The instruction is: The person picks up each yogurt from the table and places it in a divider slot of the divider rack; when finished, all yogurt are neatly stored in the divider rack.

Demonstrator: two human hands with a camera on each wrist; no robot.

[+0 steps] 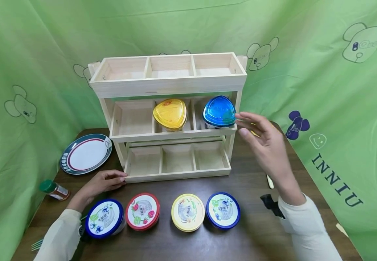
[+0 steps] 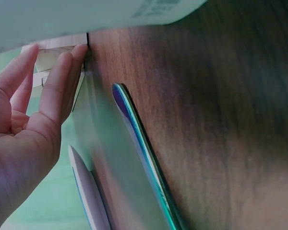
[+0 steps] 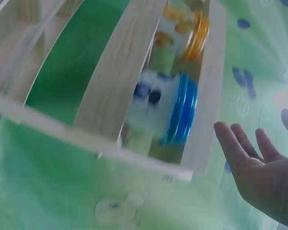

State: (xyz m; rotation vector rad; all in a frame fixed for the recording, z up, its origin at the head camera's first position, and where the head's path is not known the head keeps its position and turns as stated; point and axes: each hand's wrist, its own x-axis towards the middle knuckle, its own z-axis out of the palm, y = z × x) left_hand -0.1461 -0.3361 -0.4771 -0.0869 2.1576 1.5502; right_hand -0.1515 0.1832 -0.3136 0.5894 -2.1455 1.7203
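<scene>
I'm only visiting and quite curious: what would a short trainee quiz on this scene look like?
1. Choose: in the head view, the blue-topped jar on the wooden shelf stands in the middle tier's (a) left, (b) centre or (c) right compartment?
2. True or false: the left hand grips a red-lidded jar.
3. Count: how many round-lidded jars stand on the table?

Key: 1. c. 2. False; its fingertips are at the bottom tier's left front corner. 3. Four.

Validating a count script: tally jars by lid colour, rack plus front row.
Blue jars: 3
Yellow jars: 2
Red jar: 1
Total: 6
</scene>
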